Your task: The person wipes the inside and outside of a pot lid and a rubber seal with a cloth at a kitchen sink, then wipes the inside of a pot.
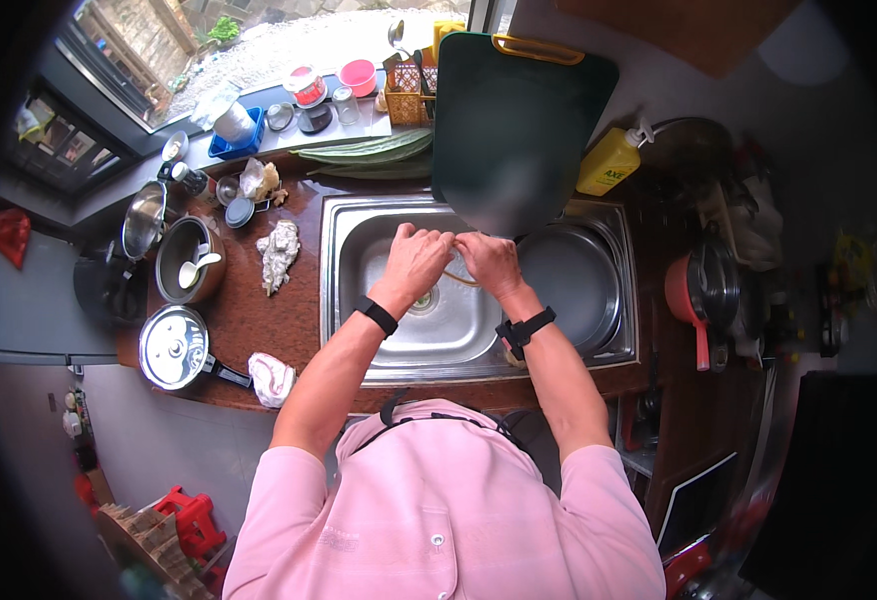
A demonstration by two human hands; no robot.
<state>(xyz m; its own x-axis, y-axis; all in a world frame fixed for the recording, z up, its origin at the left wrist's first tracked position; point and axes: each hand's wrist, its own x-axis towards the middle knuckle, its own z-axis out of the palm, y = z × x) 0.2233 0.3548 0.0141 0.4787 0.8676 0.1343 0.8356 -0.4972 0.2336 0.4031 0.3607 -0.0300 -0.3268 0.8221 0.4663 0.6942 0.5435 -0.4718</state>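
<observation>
My left hand and my right hand meet at the fingertips over the left basin of a stainless steel sink. Their fingers are pinched around a thin tan strand, which curves below them; its ends are hidden by the fingers. In the basin beneath, the drain has green bits in it. A large round metal pan fills the right basin, beside my right wrist. Behind my hands stands a dark green cutting board with a yellow handle.
Left on the counter are a crumpled cloth, a pot with a white spoon, a lidded pan and a pink-and-white cloth. Long green gourds lie behind the sink. A yellow pump bottle and a red-handled saucepan stand right.
</observation>
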